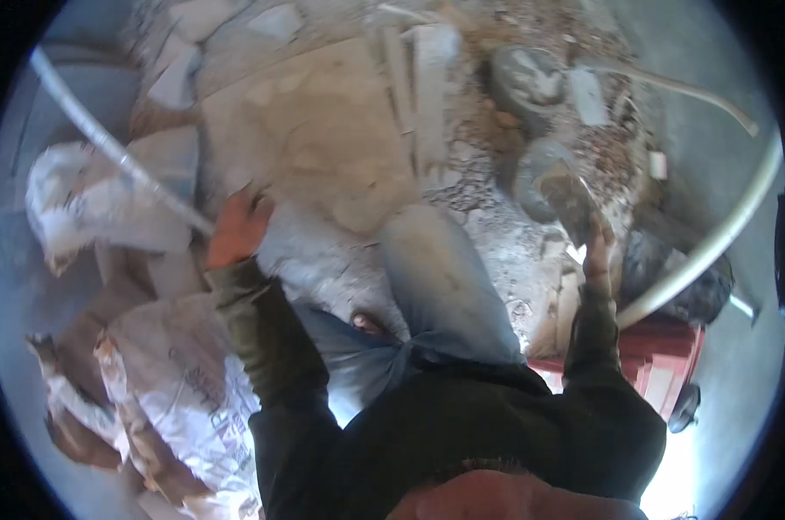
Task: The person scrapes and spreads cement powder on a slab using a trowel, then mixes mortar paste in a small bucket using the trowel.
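My right hand [599,251] grips a trowel [568,206], its grey, dirt-coated blade over the rim of a round bucket [531,178]. The handle is mostly hidden in my fingers. My left hand [239,227] is held low by the near left corner of a large dusty square slab [310,121]. Its fingers are slightly bent and apart, with nothing visible in them; whether they touch the slab I cannot tell. Damp-looking brown material is smeared over the slab's near right part, beside my knee.
A second bucket [528,76] with grey contents stands farther back amid rubble [618,143]. Narrow strips [431,95] lie right of the slab. A white sack [107,195] and torn paper bags [176,364] lie left. Pale hoses [713,260] curve at the right; a red box [661,355] sits behind my right arm.
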`<control>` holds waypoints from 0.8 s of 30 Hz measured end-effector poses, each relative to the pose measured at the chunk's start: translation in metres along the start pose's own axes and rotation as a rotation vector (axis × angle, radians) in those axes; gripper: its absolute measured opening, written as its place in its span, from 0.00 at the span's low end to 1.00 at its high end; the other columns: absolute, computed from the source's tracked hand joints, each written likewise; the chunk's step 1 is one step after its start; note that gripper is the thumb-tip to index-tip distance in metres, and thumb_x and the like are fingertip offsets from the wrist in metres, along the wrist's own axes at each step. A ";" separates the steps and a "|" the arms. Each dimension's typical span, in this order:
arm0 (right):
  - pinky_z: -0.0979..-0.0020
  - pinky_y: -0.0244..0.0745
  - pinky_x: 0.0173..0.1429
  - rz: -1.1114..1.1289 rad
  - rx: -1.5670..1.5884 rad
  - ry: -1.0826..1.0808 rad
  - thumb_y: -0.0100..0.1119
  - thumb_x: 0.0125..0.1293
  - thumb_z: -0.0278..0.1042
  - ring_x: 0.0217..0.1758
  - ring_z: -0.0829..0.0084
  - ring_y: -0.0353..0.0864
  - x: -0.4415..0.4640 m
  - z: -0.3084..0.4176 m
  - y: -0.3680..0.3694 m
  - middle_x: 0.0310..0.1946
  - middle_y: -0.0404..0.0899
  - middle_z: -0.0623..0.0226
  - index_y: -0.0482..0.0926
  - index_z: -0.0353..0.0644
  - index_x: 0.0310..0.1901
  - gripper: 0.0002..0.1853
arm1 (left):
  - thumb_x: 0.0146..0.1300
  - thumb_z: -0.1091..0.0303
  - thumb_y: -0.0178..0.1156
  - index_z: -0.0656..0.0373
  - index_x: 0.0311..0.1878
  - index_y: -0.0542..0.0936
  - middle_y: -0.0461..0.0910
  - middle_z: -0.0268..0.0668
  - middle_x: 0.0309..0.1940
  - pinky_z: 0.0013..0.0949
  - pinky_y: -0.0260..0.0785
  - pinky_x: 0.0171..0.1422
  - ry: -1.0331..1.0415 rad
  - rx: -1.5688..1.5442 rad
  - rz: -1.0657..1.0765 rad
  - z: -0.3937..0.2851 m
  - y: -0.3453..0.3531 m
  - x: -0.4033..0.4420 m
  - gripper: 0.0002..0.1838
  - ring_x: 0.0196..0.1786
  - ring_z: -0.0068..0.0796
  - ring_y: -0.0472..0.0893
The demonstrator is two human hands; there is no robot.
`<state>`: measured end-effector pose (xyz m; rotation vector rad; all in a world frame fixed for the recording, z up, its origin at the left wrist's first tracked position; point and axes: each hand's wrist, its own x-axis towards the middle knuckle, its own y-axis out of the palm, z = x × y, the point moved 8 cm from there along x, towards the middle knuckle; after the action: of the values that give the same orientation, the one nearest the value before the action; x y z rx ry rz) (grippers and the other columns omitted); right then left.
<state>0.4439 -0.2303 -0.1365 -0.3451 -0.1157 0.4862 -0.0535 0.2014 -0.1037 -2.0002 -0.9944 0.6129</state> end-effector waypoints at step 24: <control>0.59 0.75 0.47 1.051 0.044 0.378 0.55 0.66 0.42 0.44 0.65 0.79 -0.255 -0.242 0.485 0.42 0.79 0.59 0.69 0.42 0.60 0.23 | 0.59 0.71 0.60 0.56 0.55 0.78 0.82 0.40 0.38 0.32 0.70 0.45 -0.359 -0.154 -0.002 -0.010 -0.053 -0.120 0.18 0.40 0.32 0.80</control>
<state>0.0535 -0.0220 -0.5402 -0.4343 0.4730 1.4449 -0.1379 0.1188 -0.0459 -2.0638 -1.2889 0.9429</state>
